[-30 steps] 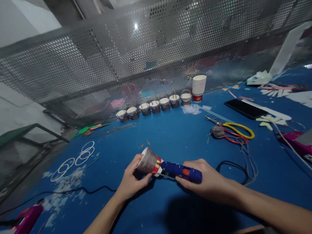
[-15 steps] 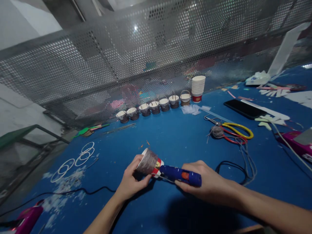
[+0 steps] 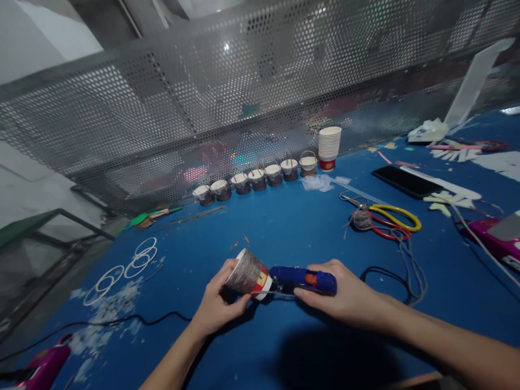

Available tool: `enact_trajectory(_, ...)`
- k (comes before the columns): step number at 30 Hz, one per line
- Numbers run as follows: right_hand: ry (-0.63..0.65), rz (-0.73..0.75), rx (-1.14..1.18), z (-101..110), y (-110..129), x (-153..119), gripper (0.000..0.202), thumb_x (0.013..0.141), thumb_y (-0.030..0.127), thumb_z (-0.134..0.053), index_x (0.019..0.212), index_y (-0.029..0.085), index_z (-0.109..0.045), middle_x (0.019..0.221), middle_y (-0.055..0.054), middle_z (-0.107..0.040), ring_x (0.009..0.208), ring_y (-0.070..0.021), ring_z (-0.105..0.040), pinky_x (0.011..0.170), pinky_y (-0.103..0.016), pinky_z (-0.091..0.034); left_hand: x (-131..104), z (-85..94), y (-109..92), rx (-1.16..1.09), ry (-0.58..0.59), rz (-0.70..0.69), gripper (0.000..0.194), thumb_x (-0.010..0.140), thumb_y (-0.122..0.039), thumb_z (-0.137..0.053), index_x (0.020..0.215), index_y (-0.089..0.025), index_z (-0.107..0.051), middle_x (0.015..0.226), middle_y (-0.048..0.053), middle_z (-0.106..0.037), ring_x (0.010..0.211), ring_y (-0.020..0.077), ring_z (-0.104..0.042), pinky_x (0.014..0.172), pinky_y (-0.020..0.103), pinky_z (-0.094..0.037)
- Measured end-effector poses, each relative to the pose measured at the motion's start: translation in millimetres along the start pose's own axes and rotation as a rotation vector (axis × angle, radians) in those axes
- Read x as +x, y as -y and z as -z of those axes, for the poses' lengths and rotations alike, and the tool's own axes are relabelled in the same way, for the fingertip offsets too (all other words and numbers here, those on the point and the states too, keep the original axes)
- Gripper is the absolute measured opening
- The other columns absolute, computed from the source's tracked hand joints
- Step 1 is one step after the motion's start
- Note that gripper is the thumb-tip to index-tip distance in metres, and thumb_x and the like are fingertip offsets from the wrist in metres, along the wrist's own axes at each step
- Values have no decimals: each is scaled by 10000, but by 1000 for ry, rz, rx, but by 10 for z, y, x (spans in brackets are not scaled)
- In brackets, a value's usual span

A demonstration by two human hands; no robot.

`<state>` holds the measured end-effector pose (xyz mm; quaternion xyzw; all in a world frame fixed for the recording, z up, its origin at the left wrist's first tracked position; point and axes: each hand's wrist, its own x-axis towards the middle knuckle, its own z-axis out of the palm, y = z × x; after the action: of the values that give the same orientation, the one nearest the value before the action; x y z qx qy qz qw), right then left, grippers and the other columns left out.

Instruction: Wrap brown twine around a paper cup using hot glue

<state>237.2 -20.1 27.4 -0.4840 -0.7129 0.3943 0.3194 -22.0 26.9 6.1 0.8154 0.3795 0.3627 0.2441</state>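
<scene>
My left hand (image 3: 217,301) holds a paper cup (image 3: 248,273) lying on its side, mostly wound with grey string, its red and white base end still bare. My right hand (image 3: 345,295) grips a blue hot glue gun (image 3: 304,280) whose nozzle touches the cup's red band. Both are held just above the blue table (image 3: 284,227), near its front edge. A black cord (image 3: 377,273) loops away to the right of the glue gun.
A row of several string-wrapped cups (image 3: 260,178) and a stack of paper cups (image 3: 329,147) stand along the perforated metal screen (image 3: 244,97). Scissors (image 3: 390,216), a string ball (image 3: 361,219), a phone (image 3: 404,181), white rings (image 3: 122,265) and pink glue guns (image 3: 44,363) lie around.
The glue gun has shifted slightly up and left, its nozzle now pressed closer against the cup's red band. My left hand keeps the cup nearly still.
</scene>
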Motion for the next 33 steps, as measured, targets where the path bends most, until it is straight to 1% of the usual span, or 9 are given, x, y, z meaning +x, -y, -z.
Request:
enact_trajectory(7, 77, 15, -85, -76, -10, -42, 254, 814, 321, -557, 614, 176, -500, 548, 29, -511, 470, -68, -374, 462, -204, -270, 7, 0, -11, 42, 7, -15, 123, 727, -191, -642, 846, -163, -655, 899, 76, -666, 821, 191, -637, 733, 284, -537)
enact_trajectory(13, 70, 153, -187, -198, -70, -59, 227, 819, 318, -551, 648, 169, -542, 587, 8, -547, 479, -73, -368, 480, -213, -260, 16, -24, -23, 62, 17, -17, 92, 749, -196, -633, 833, -160, -646, 892, 64, -654, 792, 167, -627, 730, 273, -529)
enact_trajectory(15, 63, 159, -180, -194, -83, -60, 235, 816, 332, -553, 647, 169, -543, 585, 7, -545, 483, -75, -370, 484, -215, -260, 15, -17, -16, 67, 11, -28, 101, 745, -196, -632, 835, -155, -646, 890, 66, -657, 799, 170, -629, 732, 272, -529)
enact_trajectory(22, 4, 14, 27, -46, -67, 4, 267, 790, 333, -576, 592, 183, -477, 524, 44, -438, 472, -76, -352, 456, -212, -275, -31, 4, 62, 37, -13, 30, 196, 697, -233, -656, 876, -153, -673, 923, 83, -684, 841, 203, -646, 766, 299, -547)
enact_trajectory(25, 20, -31, 167, 8, -71, 44, 293, 788, 343, -583, 575, 189, -453, 510, 60, -384, 466, -69, -317, 438, -207, -261, -53, 9, 88, 17, -7, 38, 202, 697, -242, -659, 879, -161, -689, 942, 82, -695, 876, 215, -653, 799, 308, -546)
enact_trajectory(27, 56, -70, 265, 60, -85, 74, 309, 792, 375, -584, 575, 189, -466, 491, 69, -367, 439, -62, -302, 420, -204, -246, -63, 19, 101, 9, -19, 59, 258, 690, -255, -666, 928, -158, -694, 973, 87, -698, 903, 225, -656, 824, 321, -542)
enact_trajectory(28, 69, -101, 302, 93, -97, 95, 313, 791, 402, -584, 585, 187, -485, 480, 70, -379, 417, -59, -302, 408, -205, -240, -67, 24, 106, 4, -26, 74, 287, 686, -262, -669, 952, -156, -693, 986, 89, -697, 907, 227, -657, 828, 326, -541)
enact_trajectory(30, 63, -160, 340, 165, -141, 152, 317, 790, 459, -577, 646, 178, -549, 504, 48, -478, 386, -61, -341, 394, -210, -258, -70, 33, 108, -11, -32, 107, 304, 683, -275, -669, 959, -149, -695, 988, 91, -696, 893, 225, -659, 822, 330, -542)
enact_trajectory(33, -77, -166, 247, 247, -267, 281, 351, 791, 504, -563, 735, 163, -627, 646, -24, -629, 470, -99, -480, 462, -230, -359, -65, 36, 91, -34, -26, 147, 281, 680, -285, -666, 919, -143, -704, 956, 91, -699, 849, 218, -661, 801, 336, -544)
